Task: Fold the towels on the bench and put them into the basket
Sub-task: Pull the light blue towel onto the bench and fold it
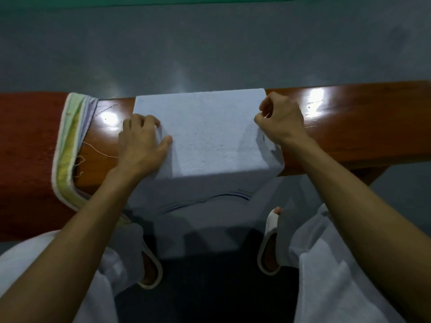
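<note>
Cloth looks soft, light and floppy, so my left hand [140,141] grips the blue towel [205,134] at its nine-o'clock edge, my right hand [279,122] pinching three o'clock.

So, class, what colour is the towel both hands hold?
Plain light blue towel, clearest in the head view.

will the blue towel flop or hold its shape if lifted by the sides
Probably floppy: the blue towel bends over the bench edge and hangs limp. Likely light: it puckers where the right hand pinches it.
</note>
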Available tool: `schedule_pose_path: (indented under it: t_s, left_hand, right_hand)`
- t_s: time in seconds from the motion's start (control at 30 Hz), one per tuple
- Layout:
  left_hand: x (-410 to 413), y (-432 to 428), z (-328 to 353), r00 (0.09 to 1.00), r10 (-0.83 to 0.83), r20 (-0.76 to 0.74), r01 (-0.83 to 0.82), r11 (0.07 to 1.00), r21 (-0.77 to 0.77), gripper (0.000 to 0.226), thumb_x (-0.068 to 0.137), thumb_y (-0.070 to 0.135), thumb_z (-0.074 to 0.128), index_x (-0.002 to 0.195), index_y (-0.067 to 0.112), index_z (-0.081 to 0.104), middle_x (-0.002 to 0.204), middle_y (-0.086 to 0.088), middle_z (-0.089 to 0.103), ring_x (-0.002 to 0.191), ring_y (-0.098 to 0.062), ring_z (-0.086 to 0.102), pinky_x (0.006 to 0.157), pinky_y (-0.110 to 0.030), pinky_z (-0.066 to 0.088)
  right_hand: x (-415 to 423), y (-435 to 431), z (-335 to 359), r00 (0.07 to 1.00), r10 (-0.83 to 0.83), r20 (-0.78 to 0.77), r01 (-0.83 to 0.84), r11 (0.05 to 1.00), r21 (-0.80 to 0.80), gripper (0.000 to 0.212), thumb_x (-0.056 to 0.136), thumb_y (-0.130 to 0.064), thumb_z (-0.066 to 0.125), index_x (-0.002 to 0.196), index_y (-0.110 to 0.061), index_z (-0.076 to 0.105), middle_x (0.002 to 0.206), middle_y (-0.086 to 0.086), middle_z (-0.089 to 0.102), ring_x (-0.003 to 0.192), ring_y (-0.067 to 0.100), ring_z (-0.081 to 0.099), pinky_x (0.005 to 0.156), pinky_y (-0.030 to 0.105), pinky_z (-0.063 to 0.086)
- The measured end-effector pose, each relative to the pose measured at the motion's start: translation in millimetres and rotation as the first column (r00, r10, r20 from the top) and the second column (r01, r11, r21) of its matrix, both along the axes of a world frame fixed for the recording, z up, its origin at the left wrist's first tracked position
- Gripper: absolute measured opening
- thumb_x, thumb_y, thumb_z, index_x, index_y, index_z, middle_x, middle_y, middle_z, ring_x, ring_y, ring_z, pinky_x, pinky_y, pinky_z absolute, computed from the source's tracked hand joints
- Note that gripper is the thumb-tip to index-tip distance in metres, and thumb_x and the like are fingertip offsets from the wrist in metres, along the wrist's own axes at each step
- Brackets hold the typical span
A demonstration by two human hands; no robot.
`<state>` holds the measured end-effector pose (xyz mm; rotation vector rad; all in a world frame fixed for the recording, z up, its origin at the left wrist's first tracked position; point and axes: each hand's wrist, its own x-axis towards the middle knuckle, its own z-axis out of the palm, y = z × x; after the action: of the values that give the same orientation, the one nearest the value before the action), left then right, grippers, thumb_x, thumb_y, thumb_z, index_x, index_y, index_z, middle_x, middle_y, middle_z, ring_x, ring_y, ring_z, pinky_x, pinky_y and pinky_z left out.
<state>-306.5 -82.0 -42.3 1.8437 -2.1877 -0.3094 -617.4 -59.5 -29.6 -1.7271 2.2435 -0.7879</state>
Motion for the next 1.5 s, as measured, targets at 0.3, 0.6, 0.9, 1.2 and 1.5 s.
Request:
schedule_pose_path:
  t_s: [0.3, 0.6, 0.9, 1.2, 1.5]
  left_hand:
    - [36, 0, 9, 0.969, 0.205, -0.140, -0.203, 0.979, 0.030, 0.038, 0.096, 0.032, 0.070, 0.127, 0.013, 0.057, 0.132, -0.013, 0.052, 0.113, -0.031, 0.056, 0.092, -0.039, 0.048]
    - [40, -3, 6, 0.965, 0.245, -0.098, -0.237, 0.967, 0.089, 0.031, 0.099, 0.040, 0.066, 0.085, 0.012, 0.065, 0.084, -0.007, 0.065, 0.076, -0.022, 0.061, 0.071, -0.040, 0.054]
    - [52, -9, 12, 0.869, 0.297, -0.396, -0.261, 0.955, 0.142, 0.018, 0.100, 0.033, 0.064, 0.101, 0.016, 0.059, 0.099, -0.002, 0.066, 0.093, -0.024, 0.063, 0.079, -0.042, 0.050]
    - [67, -10, 21, 0.807, 0.226, -0.545, -0.004, 0.926, 0.378, 0.036, 0.095, 0.026, 0.074, 0.128, 0.037, 0.062, 0.125, -0.002, 0.068, 0.112, -0.027, 0.065, 0.099, -0.050, 0.056]
    - [73, -11, 17, 0.843, 0.246, -0.478, -0.092, 0.942, 0.322, 0.033, 0.086, 0.018, 0.083, 0.118, 0.022, 0.074, 0.109, -0.002, 0.076, 0.101, -0.023, 0.072, 0.089, -0.047, 0.062]
  right_hand:
    - [-6, 13, -1, 0.989, -0.133, -0.068, 0.141, 0.981, 0.135, 0.022, 0.087, -0.027, 0.076, 0.100, -0.011, 0.066, 0.093, 0.004, 0.065, 0.084, 0.022, 0.063, 0.066, 0.029, 0.052]
    - [1, 6, -5, 0.990, -0.136, -0.023, 0.137, 0.959, 0.247, 0.018, 0.098, -0.023, 0.067, 0.085, -0.011, 0.070, 0.088, 0.008, 0.069, 0.076, 0.021, 0.063, 0.063, 0.030, 0.048]
    - [1, -3, 1, 0.971, -0.159, 0.179, 0.158, 0.987, 0.020, 0.013, 0.106, -0.026, 0.055, 0.106, -0.014, 0.051, 0.103, 0.002, 0.057, 0.090, 0.017, 0.054, 0.055, 0.008, 0.031]
    - [-19, 27, 12, 0.890, 0.012, 0.456, -0.135, 0.962, 0.238, 0.056, 0.087, -0.009, 0.080, 0.133, -0.026, 0.054, 0.126, 0.000, 0.060, 0.108, 0.022, 0.064, 0.082, 0.031, 0.057]
    - [-24, 30, 2, 0.836, -0.012, 0.548, -0.046, 0.995, 0.091, 0.019, 0.092, -0.015, 0.076, 0.110, -0.017, 0.075, 0.113, 0.000, 0.072, 0.107, 0.017, 0.070, 0.085, 0.034, 0.063]
